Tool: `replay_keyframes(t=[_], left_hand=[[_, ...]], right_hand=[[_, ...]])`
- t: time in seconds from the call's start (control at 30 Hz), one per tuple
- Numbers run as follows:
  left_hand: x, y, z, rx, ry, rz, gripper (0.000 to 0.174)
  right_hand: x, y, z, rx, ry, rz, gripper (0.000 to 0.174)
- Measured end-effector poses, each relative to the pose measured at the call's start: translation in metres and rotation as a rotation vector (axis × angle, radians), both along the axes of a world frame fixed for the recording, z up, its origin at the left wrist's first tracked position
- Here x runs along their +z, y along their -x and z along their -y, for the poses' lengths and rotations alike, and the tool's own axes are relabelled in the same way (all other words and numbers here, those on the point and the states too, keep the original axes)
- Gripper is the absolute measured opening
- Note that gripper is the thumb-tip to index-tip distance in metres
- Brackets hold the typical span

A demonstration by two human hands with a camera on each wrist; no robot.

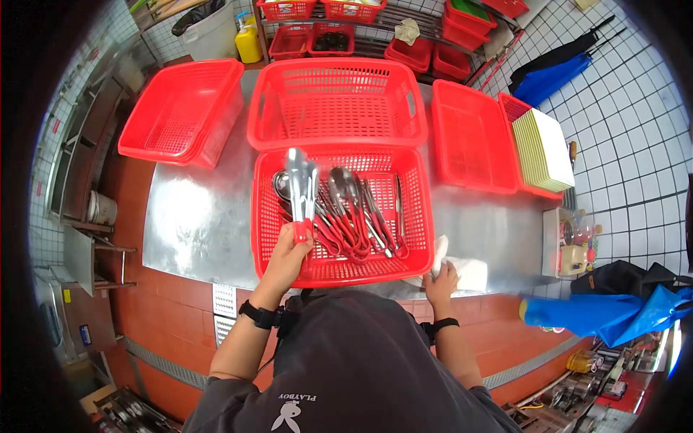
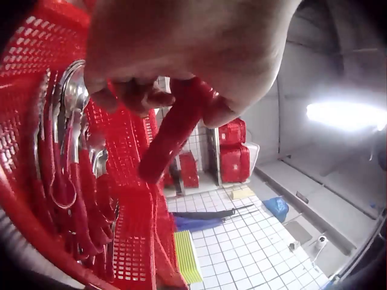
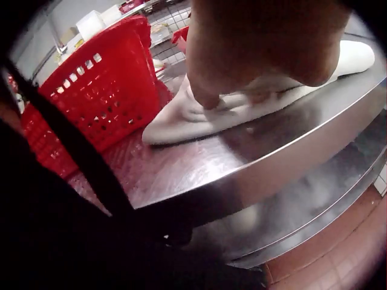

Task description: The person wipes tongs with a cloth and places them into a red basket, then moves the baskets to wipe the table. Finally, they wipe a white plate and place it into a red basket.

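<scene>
Over the front basket's (image 1: 354, 273) left side, the left hand (image 1: 290, 254) has tongs (image 1: 296, 184) gripped by their red handles. More utensils (image 1: 357, 224) are piled inside that basket. Just right of it, the right hand's (image 1: 441, 283) pinching a white cloth (image 1: 471, 274) on the table (image 1: 184, 224).

Right hand (image 3: 266, 45) gripping white cloth (image 3: 184, 125) on steel table (image 3: 202, 166); red basket (image 3: 100, 90) standing beside cloth; reddish floor (image 3: 329, 248) showing below table.

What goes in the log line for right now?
left fingers: gripping red-handled tongs over red basket | right fingers: touching white cloth on metal table | basket: more utensils inside
</scene>
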State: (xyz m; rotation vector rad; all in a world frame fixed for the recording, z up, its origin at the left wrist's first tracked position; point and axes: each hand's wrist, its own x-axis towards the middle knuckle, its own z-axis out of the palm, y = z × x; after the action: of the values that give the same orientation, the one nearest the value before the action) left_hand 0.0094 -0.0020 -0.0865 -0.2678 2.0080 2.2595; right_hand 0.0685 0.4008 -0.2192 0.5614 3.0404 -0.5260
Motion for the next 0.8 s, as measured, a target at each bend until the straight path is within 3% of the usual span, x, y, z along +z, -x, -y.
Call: replay_keyframes(t=[0.03,0.1,0.13,0.17,0.23,0.3,0.37,0.47,0.5,0.57,0.63,0.8], left_hand=[[0.0,-0.001,-0.001,-0.013,-0.1,0.074,0.019],[0.007,-0.002,-0.006,-0.055,-0.077,0.069,0.018],[0.011,-0.002,-0.006,-0.1,-0.052,0.064,0.017],[0.014,-0.002,-0.005,-0.098,-0.052,0.063,0.017],[0.021,-0.001,-0.003,-0.164,0.062,-0.039,0.018],[0.025,0.004,0.0,-0.171,0.087,-0.064,0.017],[0.039,0.011,-0.002,-0.18,0.033,-0.036,0.013],[0.049,0.016,-0.005,-0.139,-0.027,-0.073,0.011],[0.051,0.017,-0.006,-0.139,-0.045,-0.087,0.009],[0.052,0.019,-0.006,-0.143,-0.075,-0.098,0.008],[0.056,0.018,-0.008,-0.147,-0.108,-0.109,0.008],[0.065,0.009,-0.01,-0.137,-0.018,-0.138,0.007]], right_hand=[[-0.008,-0.001,-0.01,0.002,-0.002,0.0,0.071],[-0.017,0.001,-0.038,-0.106,0.524,0.026,0.064],[-0.011,0.006,-0.051,-0.102,0.523,0.026,0.064],[-0.005,0.013,-0.066,-0.264,1.136,-0.192,0.062],[0.036,0.028,-0.078,-0.555,1.801,-0.414,0.062],[0.127,0.044,-0.062,-0.61,1.897,-0.487,0.062],[0.197,0.045,-0.05,-0.418,2.011,-0.629,0.059],[0.233,0.023,-0.069,0.164,2.223,-0.831,0.069],[0.236,0.016,-0.076,0.242,2.191,-0.948,0.079],[0.228,0.013,-0.083,0.146,2.052,-1.089,0.076],[0.206,0.011,-0.078,-0.161,1.873,-1.104,0.074],[0.15,-0.042,-0.056,-0.479,1.657,-0.836,0.068]])
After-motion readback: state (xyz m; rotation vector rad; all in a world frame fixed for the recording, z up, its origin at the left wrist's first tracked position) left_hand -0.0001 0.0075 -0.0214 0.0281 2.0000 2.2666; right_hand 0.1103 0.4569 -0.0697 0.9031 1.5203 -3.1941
